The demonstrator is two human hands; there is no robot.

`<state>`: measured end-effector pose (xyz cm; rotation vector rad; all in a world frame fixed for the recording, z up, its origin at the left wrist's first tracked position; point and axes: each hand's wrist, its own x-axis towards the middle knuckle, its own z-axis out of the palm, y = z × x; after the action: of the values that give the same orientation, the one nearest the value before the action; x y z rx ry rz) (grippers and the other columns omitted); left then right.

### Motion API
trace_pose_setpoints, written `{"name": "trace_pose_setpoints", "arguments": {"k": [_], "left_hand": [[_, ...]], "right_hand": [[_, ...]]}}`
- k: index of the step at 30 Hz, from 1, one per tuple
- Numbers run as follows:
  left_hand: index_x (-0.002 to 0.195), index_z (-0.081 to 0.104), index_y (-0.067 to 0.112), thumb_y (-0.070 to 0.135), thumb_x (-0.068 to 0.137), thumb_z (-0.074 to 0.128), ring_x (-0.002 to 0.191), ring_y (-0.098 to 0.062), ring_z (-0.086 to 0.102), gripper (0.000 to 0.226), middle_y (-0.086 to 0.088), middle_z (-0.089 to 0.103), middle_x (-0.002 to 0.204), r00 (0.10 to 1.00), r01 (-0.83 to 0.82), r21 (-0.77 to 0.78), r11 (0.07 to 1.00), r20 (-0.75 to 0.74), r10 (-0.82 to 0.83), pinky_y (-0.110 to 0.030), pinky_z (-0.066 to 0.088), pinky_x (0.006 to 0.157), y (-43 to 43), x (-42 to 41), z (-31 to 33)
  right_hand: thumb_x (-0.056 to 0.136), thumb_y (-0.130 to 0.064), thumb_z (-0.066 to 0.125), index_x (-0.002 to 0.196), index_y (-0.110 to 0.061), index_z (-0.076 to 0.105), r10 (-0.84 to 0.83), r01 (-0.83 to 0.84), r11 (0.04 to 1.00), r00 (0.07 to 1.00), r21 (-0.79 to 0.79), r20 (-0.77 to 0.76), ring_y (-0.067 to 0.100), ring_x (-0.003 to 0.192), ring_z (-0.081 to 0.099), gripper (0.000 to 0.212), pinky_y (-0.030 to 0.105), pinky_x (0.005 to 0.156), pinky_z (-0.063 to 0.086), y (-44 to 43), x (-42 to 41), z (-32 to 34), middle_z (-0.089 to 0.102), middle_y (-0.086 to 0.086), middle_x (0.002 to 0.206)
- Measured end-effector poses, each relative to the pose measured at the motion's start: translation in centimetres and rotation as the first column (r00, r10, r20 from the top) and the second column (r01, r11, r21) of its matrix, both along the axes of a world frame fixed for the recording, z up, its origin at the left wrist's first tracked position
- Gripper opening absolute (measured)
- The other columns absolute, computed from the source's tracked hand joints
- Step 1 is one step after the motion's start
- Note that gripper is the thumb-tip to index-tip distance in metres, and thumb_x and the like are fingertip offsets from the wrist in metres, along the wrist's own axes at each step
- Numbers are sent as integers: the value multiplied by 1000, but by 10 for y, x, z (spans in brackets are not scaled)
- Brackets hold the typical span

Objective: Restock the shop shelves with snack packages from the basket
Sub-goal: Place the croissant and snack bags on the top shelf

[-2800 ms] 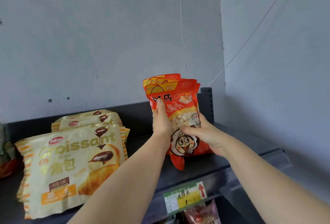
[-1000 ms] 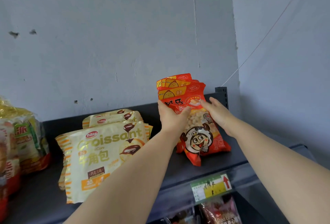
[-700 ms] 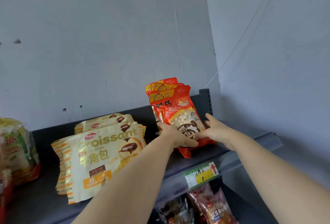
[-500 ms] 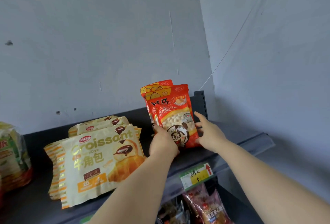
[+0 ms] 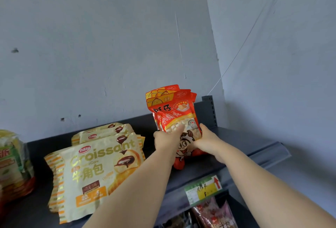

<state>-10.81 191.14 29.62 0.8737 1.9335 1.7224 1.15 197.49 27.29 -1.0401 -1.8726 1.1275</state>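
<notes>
Several red snack packages [image 5: 174, 111] with a cartoon face stand upright in a stack on the dark top shelf [image 5: 251, 142], near its right end. My left hand [image 5: 167, 141] grips the front package from the left, thumb across its clear window. My right hand [image 5: 207, 141] holds the same package from the right, fingers curled round its edge. The package's lower corner rests on the shelf. The basket is out of view.
Cream croissant bags [image 5: 96, 167] lie stacked to the left on the shelf, and green and red packs [image 5: 12, 164] stand at the far left. A yellow price label [image 5: 204, 189] hangs on the shelf's front edge, above packages [image 5: 214, 215] on the lower shelf. Grey walls meet behind the shelf post [image 5: 209, 111].
Both hands have slid lower on the red packages over the last second and now clasp the front one from both sides; the stack stands more upright.
</notes>
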Motion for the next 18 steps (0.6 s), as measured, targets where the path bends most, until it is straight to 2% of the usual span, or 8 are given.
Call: {"name": "trace_pose_setpoints", "arguments": {"k": [2, 4, 6, 8, 10, 12, 14, 18], "left_hand": [[127, 48, 6, 50, 85, 66, 102, -27, 64, 63, -10, 64, 116, 994, -74, 120, 990, 86, 64, -37, 55, 85, 7, 1, 12], [130, 46, 5, 42, 98, 53, 105, -27, 63, 49, -10, 62, 119, 990, -117, 176, 977, 98, 100, -34, 50, 80, 9, -2, 26], [130, 50, 7, 38, 101, 48, 104, -25, 64, 43, -9, 64, 118, 988, -141, 191, 971, 90, 126, -33, 50, 77, 12, -10, 39], [120, 60, 10, 39, 99, 52, 93, -22, 66, 37, -5, 68, 106, 988, -138, 161, 977, 85, 126, -32, 51, 73, 17, -19, 49], [108, 65, 11, 38, 95, 59, 83, -18, 64, 30, -3, 68, 95, 992, -116, 114, 987, 66, 109, -29, 50, 68, 20, -23, 57], [93, 65, 13, 34, 93, 63, 84, -20, 67, 22, -4, 70, 94, 993, -119, 114, 986, 33, 116, -33, 56, 78, 24, -26, 61], [87, 60, 15, 36, 91, 65, 87, -23, 68, 22, -6, 70, 96, 991, -130, 118, 984, 2, 131, -40, 58, 84, 26, -23, 60], [113, 58, 11, 48, 86, 68, 87, -24, 68, 47, -7, 69, 101, 982, -187, 56, 981, 17, 186, -39, 58, 80, 33, -21, 45]], "right_hand": [[42, -46, 94, 154, -26, 16, 10, -11, 999, 1000, 31, 17, 21, 132, 47, 138, 45, 109, 41, -1, -4, -1, 45, -1, 147], [44, -48, 94, 155, -24, 10, -47, 43, 994, 998, 100, 43, 25, 135, 43, 141, 47, 109, 41, -3, -7, -1, 40, 3, 151], [54, -46, 92, 156, -22, 4, -122, 105, 983, 987, 152, 106, 29, 140, 35, 137, 52, 110, 37, -4, -9, -1, 28, 9, 155], [57, -48, 91, 156, -20, 4, -148, 118, 976, 975, 183, 163, 31, 141, 32, 135, 54, 111, 35, -2, -7, -1, 22, 11, 156], [52, -49, 92, 154, -20, 13, -136, 98, 970, 977, 223, 164, 28, 139, 34, 133, 54, 109, 37, 2, -3, -1, 29, 10, 152], [48, -48, 93, 152, -22, 19, -114, 75, 959, 985, 273, 130, 25, 135, 38, 131, 51, 107, 40, 6, 3, -2, 37, 6, 147], [49, -43, 94, 152, -23, 19, -86, 53, 953, 991, 297, 101, 23, 133, 41, 129, 47, 107, 41, 8, 8, -2, 39, 3, 145], [27, -64, 87, 148, -23, 25, -71, 48, 971, 994, 235, 89, 23, 129, 46, 142, 47, 103, 46, 15, 13, -5, 41, 2, 144]]}}
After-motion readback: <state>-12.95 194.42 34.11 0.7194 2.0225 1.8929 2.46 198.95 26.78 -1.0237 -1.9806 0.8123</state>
